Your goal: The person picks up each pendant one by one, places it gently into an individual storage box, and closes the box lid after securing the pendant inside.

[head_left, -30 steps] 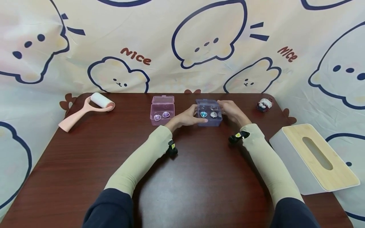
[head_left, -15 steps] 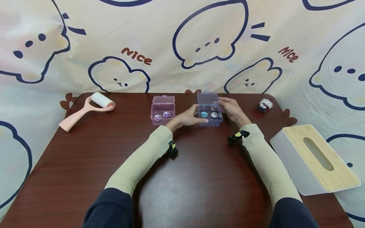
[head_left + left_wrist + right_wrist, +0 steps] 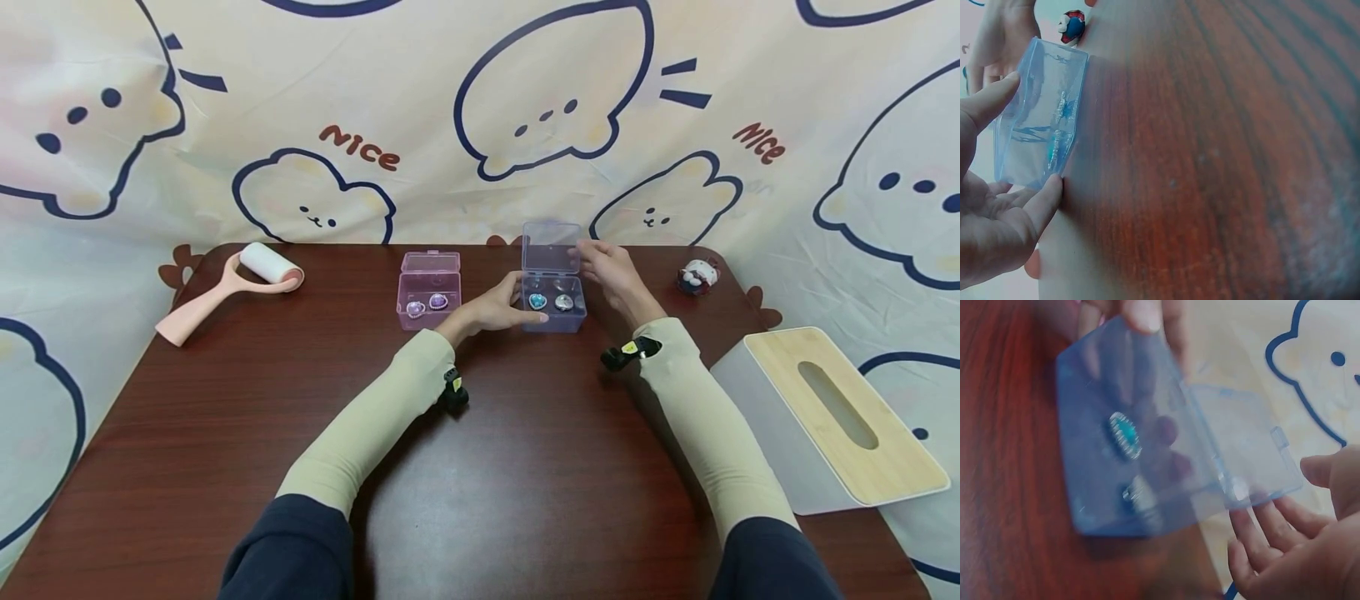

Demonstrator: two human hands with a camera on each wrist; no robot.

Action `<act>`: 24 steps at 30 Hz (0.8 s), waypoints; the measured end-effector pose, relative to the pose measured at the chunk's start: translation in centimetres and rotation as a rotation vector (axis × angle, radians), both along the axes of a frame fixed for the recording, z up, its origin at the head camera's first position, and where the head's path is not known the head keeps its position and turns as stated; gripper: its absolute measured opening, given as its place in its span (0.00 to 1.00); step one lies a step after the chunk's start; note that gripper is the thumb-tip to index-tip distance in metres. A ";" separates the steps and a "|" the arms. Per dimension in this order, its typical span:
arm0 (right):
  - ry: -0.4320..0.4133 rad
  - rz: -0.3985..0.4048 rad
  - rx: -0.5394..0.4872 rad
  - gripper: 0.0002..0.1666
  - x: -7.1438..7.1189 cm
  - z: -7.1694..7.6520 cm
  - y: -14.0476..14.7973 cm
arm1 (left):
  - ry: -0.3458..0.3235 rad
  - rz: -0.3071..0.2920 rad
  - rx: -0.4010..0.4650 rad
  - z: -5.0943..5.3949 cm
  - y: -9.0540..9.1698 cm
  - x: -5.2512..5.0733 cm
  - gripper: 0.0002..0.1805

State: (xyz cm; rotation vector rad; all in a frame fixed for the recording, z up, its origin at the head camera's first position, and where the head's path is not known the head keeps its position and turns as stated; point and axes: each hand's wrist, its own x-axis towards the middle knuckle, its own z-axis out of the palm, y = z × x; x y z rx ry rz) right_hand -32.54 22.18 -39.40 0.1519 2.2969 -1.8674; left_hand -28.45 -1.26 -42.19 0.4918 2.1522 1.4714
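Observation:
My left hand (image 3: 491,308) holds a small translucent blue plastic box (image 3: 553,322) on the table, thumb at its front and fingers around its left side. The hinged lid (image 3: 551,237) stands raised at the back. Inside are a teal jewelled piece (image 3: 537,301) and a clear, silvery one (image 3: 564,302). My right hand (image 3: 617,277) is at the lid's right edge; in the right wrist view its loosely extended fingers (image 3: 1272,528) touch the lid, thumb apart from it. To the left stands a similar pink box (image 3: 427,287) with its lid up, two purple jewelled pieces (image 3: 438,302) inside.
A pink-handled lint roller (image 3: 217,300) lies at the back left of the brown table (image 3: 480,467). A small figurine (image 3: 697,276) sits at the back right. At the right edge is a white tissue box (image 3: 817,417) with a wooden top. Patterned cloth hangs behind.
The blue box's lid has swung up and back from a half-raised angle to upright. My right hand has risen slightly with it. The left hand has stayed on the box.

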 end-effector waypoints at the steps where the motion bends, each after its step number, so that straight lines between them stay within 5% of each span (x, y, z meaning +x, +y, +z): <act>1: 0.010 -0.006 -0.008 0.32 0.1 0.3 -0.1 | 0.004 0.001 0.003 0.0 0.0 0.0 0.51; 14: 0.063 -0.094 0.074 0.38 0.6 2.4 -0.2 | 0.002 -0.002 0.030 0.2 0.0 0.0 0.49; 24: 0.087 -0.033 0.153 0.39 1.7 2.5 0.5 | -0.004 0.017 0.006 0.1 -0.2 0.2 0.50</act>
